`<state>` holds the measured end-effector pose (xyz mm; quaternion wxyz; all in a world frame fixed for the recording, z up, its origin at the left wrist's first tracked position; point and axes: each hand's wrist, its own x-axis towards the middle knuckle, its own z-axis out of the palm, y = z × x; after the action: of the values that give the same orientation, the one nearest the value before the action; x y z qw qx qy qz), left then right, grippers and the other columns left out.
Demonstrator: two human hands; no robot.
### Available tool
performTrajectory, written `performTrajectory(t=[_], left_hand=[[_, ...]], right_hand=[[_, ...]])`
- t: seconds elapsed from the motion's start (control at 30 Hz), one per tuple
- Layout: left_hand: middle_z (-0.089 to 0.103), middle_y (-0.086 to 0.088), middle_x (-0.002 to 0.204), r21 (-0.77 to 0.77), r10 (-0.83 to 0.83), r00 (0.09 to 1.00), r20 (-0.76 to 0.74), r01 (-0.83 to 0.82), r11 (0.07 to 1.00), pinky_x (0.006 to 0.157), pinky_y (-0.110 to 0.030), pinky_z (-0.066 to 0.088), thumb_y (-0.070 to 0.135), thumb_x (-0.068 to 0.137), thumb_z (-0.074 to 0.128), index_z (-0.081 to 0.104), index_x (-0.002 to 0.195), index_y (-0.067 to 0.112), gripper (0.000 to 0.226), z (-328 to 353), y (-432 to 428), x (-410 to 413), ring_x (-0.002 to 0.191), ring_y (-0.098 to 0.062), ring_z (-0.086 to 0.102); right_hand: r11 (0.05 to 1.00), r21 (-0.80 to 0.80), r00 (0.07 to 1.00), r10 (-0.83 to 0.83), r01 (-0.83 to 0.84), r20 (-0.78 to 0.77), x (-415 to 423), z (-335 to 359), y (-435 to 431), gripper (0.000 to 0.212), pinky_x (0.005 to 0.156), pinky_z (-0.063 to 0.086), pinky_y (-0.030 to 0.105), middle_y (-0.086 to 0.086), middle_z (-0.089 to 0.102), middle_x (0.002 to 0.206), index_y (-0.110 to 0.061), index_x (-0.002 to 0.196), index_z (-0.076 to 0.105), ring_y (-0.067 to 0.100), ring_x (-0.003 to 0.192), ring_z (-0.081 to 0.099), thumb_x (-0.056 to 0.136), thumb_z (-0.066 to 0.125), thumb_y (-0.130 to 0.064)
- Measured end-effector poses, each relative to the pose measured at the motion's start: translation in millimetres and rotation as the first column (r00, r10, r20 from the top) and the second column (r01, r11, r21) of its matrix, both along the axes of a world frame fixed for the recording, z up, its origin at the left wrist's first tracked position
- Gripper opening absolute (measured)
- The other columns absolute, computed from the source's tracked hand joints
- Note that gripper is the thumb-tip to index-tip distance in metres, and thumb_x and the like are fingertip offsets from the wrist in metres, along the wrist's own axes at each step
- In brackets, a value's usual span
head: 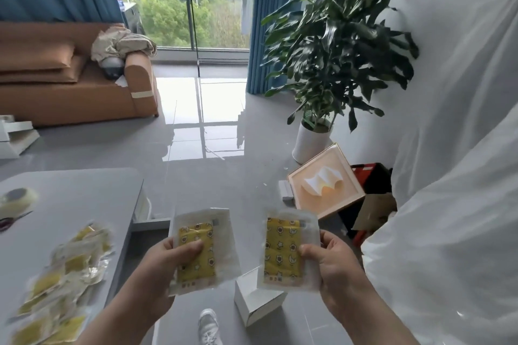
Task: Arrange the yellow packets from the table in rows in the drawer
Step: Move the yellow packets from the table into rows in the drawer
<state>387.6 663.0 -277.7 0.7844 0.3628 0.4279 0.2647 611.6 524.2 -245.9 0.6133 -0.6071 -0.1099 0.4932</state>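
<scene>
Head view: one yellow packet held in each of my hands, above the floor beside the table (70, 193).

My left hand (165, 263) pinched a packet (200, 249), thumb across its face; my right hand (330, 263) gripped another packet (286, 249) by its edge, probably to carry both to the drawer (151, 225), barely visible at the table's side. More packets (61, 274) lay heaped on the table.

It was a home living room: an orange-brown sofa (70, 75) with cushions and crumpled laundry stood before a floor-to-ceiling window (179, 0) hung with blue curtains (269, 22), and a tall potted plant (333, 45) stood on glossy grey floor tiles (196, 148).
</scene>
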Motion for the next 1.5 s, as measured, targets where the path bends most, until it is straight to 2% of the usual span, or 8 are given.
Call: performTrajectory(t=[0.13, 0.5, 0.8, 0.97, 1.1, 1.23, 1.33, 1.5], left_hand=[[0.07, -0.021, 0.084, -0.025, 0.043, 0.999, -0.015, -0.044, 0.999, 0.064, -0.044, 0.056, 0.006, 0.074, 0.062, 0.062, 0.103, -0.001, 0.03, -9, 58, 11, 0.071, -0.036, 0.069], [0.069, -0.022, 0.082, -0.039, 0.115, 0.993, 0.017, -0.115, 0.993, 0.059, -0.044, 0.056, 0.007, 0.061, 0.07, 0.065, 0.097, -0.001, 0.038, -10, 248, 4, 0.068, -0.036, 0.069], [0.071, -0.023, 0.08, -0.024, 0.309, 0.951, 0.014, -0.309, 0.951, 0.052, -0.04, 0.058, 0.002, 0.083, 0.059, 0.065, 0.095, -0.003, 0.014, -18, 320, -43, 0.062, -0.034, 0.07], [0.068, -0.033, 0.098, -0.083, 0.425, 0.903, 0.056, -0.42, 0.904, 0.062, -0.047, 0.058, 0.002, 0.064, 0.069, 0.066, 0.103, -0.008, 0.04, -26, 328, -77, 0.074, -0.039, 0.07], [0.069, -0.03, 0.099, -0.093, 0.567, 0.822, 0.046, -0.562, 0.822, 0.068, -0.048, 0.057, 0.012, 0.064, 0.069, 0.066, 0.105, -0.005, 0.045, -29, 322, -108, 0.077, -0.038, 0.07], [0.07, -0.028, 0.099, -0.1, 0.708, 0.706, 0.03, -0.703, 0.705, 0.066, -0.047, 0.058, 0.002, 0.065, 0.073, 0.064, 0.107, -0.004, 0.043, -25, 309, -134, 0.079, -0.038, 0.071], [0.07, -0.027, 0.088, -0.11, 0.826, 0.563, 0.018, -0.82, 0.562, 0.05, -0.04, 0.056, 0.001, 0.079, 0.06, 0.064, 0.101, -0.004, 0.023, -24, 297, -150, 0.067, -0.035, 0.071], [0.071, -0.027, 0.086, -0.1, 0.952, 0.303, -0.048, -0.949, 0.298, 0.062, -0.055, 0.059, 0.002, 0.076, 0.062, 0.064, 0.099, -0.004, 0.024, -25, 286, -157, 0.068, -0.036, 0.071]], right_hand=[[0.998, -0.028, 0.999, 0.048, -0.048, -0.003, 15, -8, 73, 0.028, 0.072, 0.058, 0.057, 0.026, 0.072, 0.099, 0.003, 0.109, 0.062, 0.042, 0.088, 0.071, 0.088, 0.05, 0.017], [0.979, -0.079, 0.98, 0.191, -0.186, 0.056, 24, -9, 299, 0.028, 0.076, 0.052, 0.07, 0.029, 0.071, 0.098, 0.003, 0.104, 0.065, 0.047, 0.088, 0.07, 0.085, 0.051, 0.018], [0.938, -0.157, 0.94, 0.325, -0.308, 0.1, -5, -12, 411, 0.025, 0.073, 0.054, 0.066, 0.027, 0.073, 0.091, 0.003, 0.099, 0.066, 0.043, 0.079, 0.072, 0.085, 0.052, 0.018], [0.879, -0.151, 0.871, 0.472, -0.453, 0.135, -37, -11, 464, 0.026, 0.074, 0.055, 0.063, 0.028, 0.072, 0.093, 0.004, 0.1, 0.066, 0.042, 0.078, 0.071, 0.083, 0.052, 0.018], [0.802, -0.146, 0.792, 0.597, -0.58, 0.131, -76, -14, 503, 0.026, 0.074, 0.056, 0.063, 0.031, 0.071, 0.093, 0.007, 0.1, 0.065, 0.043, 0.079, 0.07, 0.082, 0.051, 0.019], [0.685, -0.148, 0.672, 0.728, -0.713, 0.133, -117, -19, 537, 0.026, 0.077, 0.054, 0.065, 0.032, 0.071, 0.093, 0.007, 0.098, 0.065, 0.043, 0.078, 0.07, 0.082, 0.05, 0.02], [0.575, -0.165, 0.558, 0.818, -0.801, 0.139, -146, -26, 562, 0.024, 0.077, 0.055, 0.063, 0.027, 0.072, 0.085, 0.004, 0.093, 0.066, 0.039, 0.071, 0.071, 0.082, 0.051, 0.019], [0.372, -0.195, 0.353, 0.927, -0.908, 0.126, -178, -45, 605, 0.022, 0.077, 0.055, 0.062, 0.024, 0.071, 0.079, 0.005, 0.09, 0.065, 0.04, 0.072, 0.069, 0.082, 0.051, 0.02]])
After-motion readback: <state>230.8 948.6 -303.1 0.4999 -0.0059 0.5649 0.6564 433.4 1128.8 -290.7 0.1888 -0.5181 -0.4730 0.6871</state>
